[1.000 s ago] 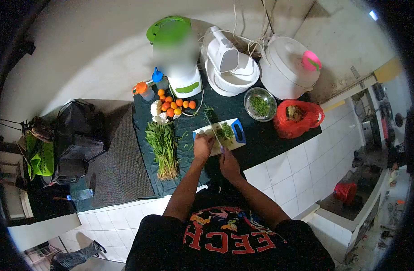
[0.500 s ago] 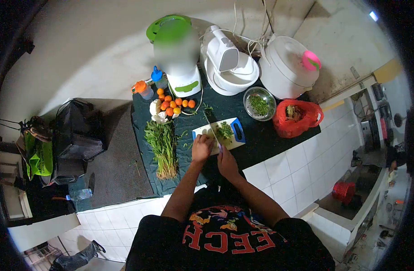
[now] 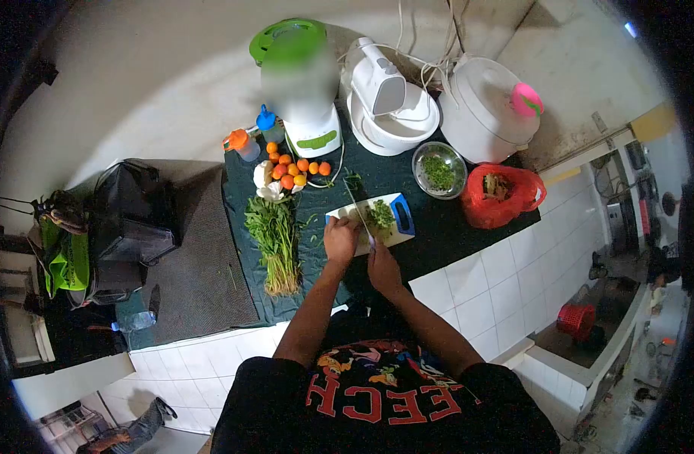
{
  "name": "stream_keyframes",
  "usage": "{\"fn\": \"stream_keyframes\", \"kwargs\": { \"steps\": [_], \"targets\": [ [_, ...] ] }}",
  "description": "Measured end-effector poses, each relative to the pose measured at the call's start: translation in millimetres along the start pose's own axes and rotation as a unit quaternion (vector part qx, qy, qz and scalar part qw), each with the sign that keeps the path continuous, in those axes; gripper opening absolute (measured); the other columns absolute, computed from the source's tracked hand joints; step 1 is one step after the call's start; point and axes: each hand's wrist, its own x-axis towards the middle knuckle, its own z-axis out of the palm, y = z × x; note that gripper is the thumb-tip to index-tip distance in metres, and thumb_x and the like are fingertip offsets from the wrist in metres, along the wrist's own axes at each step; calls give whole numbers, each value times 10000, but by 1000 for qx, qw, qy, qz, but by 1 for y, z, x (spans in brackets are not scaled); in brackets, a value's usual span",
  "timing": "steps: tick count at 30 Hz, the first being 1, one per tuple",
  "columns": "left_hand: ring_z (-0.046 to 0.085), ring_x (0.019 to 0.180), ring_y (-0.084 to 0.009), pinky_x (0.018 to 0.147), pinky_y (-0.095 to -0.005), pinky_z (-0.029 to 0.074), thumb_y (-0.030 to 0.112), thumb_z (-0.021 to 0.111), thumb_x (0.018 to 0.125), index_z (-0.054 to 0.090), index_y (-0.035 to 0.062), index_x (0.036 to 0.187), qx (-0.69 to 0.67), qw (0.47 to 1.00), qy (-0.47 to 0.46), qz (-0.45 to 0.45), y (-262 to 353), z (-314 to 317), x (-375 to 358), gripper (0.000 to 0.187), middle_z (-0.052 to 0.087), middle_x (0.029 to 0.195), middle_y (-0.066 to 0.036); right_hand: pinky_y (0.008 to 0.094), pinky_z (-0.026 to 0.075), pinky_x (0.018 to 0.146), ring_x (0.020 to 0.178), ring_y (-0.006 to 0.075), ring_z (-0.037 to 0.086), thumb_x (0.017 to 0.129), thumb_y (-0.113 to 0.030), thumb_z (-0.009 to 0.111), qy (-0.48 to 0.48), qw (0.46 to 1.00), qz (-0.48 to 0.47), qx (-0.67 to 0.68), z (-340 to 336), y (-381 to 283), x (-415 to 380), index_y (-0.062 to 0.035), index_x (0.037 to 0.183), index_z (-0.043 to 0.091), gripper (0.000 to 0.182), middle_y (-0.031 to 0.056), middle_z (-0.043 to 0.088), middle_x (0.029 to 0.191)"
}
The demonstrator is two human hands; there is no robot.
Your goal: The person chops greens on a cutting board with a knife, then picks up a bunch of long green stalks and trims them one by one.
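Observation:
A white cutting board (image 3: 396, 236) with a blue handle end lies before me on the dark green cloth. My right hand (image 3: 383, 266) is closed around the light purple handle of a knife (image 3: 361, 212), whose blade crosses the board and points away from me. Just left of the blade, my left hand (image 3: 341, 240) presses on the board with its fingers curled together; what lies under them is hidden. Chopped green leaves (image 3: 380, 215) are heaped to the right of the blade. A few loose leaves lie near the knife tip.
Left of the board lies a bunch of rooted greens (image 3: 275, 246), with orange tomatoes (image 3: 287, 181) and garlic (image 3: 263, 174) behind. A bowl of chopped greens (image 3: 439, 171) and a red plastic bag (image 3: 502, 204) stand right. A blender (image 3: 313, 132), stand mixer (image 3: 389, 98) and white lidded container (image 3: 487, 110) line the back.
The view has shifted slightly, so the things on the table appear a little higher and to the right. The knife stays in my right hand and my left hand remains beside the blade.

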Motion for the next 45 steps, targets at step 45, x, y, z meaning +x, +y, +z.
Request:
{"fn": "stream_keyframes", "kwargs": {
  "steps": [45],
  "targets": [
    [587,967,-360,841,-456,524,161,677,855,699,50,983,-63,996,12,53,-19,17,-25,172,625,981,-132,528,486,957,1117,489,609,1058,-209,423,2,999,-18,49,0,-7,-8,15,1407,463,416,317,638,1187]
  ]
}}
